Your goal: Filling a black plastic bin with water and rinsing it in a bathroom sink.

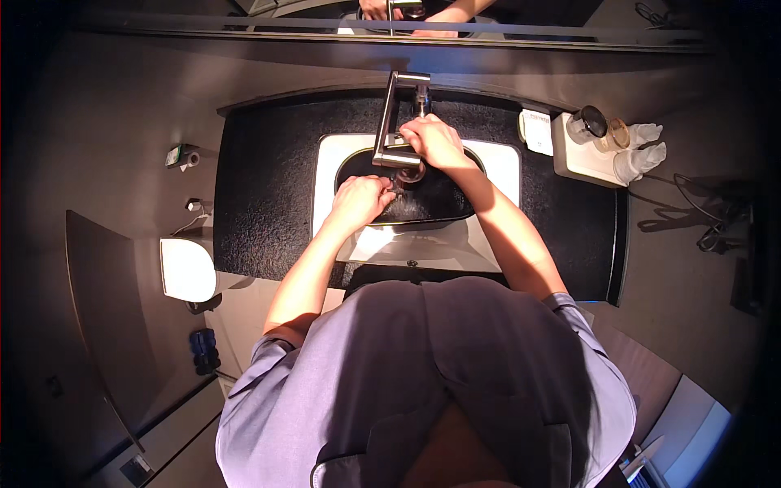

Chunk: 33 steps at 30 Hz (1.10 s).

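A black oval vessel with a thin rim (427,220) sits in the white washbasin (506,177). Over it reaches a jointed chrome faucet (385,116), its outlet end low above the dark interior. Close to that outlet, my left hand (361,198) hangs over the vessel's left side with bent fingertips near a clear glint. Whether the glint is water or an object between the fingers is unclear. My right hand (434,141) is at the vessel's back edge, beside the faucet's upright, with curled fingers. What those fingers touch is hidden from above.
A black textured countertop (262,183) surrounds the washbasin. On its right stands a pale tray (576,155) with lidded glasses (587,124) and wrapped items (639,160), beside a printed card (537,131). A toilet roll holder (188,271) is on the left, and a mirror (518,18) runs along the back.
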Available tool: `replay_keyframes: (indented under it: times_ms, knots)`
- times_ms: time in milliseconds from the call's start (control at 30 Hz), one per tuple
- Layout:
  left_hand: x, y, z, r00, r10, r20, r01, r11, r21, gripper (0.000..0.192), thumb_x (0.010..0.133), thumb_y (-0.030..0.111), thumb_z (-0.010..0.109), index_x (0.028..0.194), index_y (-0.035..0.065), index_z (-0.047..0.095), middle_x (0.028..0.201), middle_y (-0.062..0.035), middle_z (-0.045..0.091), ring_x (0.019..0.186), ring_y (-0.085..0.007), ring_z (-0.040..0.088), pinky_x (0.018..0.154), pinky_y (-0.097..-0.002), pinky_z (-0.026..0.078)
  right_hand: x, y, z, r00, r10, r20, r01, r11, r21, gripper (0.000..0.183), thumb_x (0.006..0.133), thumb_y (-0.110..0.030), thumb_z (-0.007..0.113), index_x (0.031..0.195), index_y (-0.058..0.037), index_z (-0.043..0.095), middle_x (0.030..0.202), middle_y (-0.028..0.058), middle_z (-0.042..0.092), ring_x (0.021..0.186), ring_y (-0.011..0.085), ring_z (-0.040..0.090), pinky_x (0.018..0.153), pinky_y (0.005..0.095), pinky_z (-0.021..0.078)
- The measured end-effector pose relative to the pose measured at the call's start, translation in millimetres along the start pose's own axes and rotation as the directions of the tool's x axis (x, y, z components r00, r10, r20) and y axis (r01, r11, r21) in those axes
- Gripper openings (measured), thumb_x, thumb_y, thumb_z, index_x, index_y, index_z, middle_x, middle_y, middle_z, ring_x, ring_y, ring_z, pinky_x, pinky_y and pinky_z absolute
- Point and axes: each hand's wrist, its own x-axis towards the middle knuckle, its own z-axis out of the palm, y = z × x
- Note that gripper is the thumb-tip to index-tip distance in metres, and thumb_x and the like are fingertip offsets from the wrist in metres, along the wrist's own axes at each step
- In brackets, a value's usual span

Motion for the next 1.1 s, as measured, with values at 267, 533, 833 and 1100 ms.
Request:
replay_keyframes:
  times_ms: [267,533,833,1100]
  knots:
    - [-0.6,-1.3,1.5,0.999,0.030,-0.035,-0.029,0.999,0.020,0.026,0.090,0.027,0.073,0.101,0.0039,0.076,0.096,-0.0161,0.076,0.092,-0.0360,0.073,0.086,-0.0465,0.056,-0.2,0.2,1.9,1.000,0.008,-0.018,-0.008,1.000,0.014,0.020,0.097,-0.024,0.059,0.102,-0.0130,0.075,0.103,0.0077,0.074,0.103,0.0327,0.065,0.090,0.0470,0.0553]
    - [0.3,-0.3,0.8,1.000,0.006,-0.017,-0.006,1.000,-0.001,0.027,0.090,0.026,0.073,0.102,0.0030,0.077,0.098,-0.0169,0.076,0.094,-0.0360,0.073,0.091,-0.0472,0.054,0.2,0.7,1.7,1.000,0.011,-0.005,-0.011,1.000,0.008,0.021,0.097,-0.025,0.059,0.102,-0.0129,0.075,0.103,0.0078,0.074,0.104,0.0329,0.065,0.091,0.0472,0.0551]
    - [0.0,-1.5,2.4,1.000,0.012,-0.028,-0.012,1.000,0.005,0.027,0.090,0.026,0.073,0.103,0.0029,0.077,0.098,-0.0170,0.076,0.093,-0.0357,0.073,0.091,-0.0469,0.054,0.0,1.8,3.5,1.000,-0.004,-0.029,0.004,1.000,0.012,0.022,0.097,-0.025,0.059,0.102,-0.0120,0.075,0.104,0.0084,0.074,0.103,0.0329,0.066,0.091,0.0473,0.0551]
    - [0.8,-4.3,3.9,0.998,0.046,-0.046,-0.044,0.998,0.047,0.026,0.090,0.028,0.074,0.100,0.0036,0.075,0.095,-0.0155,0.076,0.091,-0.0356,0.073,0.083,-0.0457,0.057,0.4,2.4,4.5,0.999,0.000,-0.036,0.000,1.000,0.013,0.021,0.097,-0.026,0.060,0.101,-0.0121,0.076,0.103,0.0077,0.075,0.103,0.0323,0.066,0.091,0.0463,0.0551]
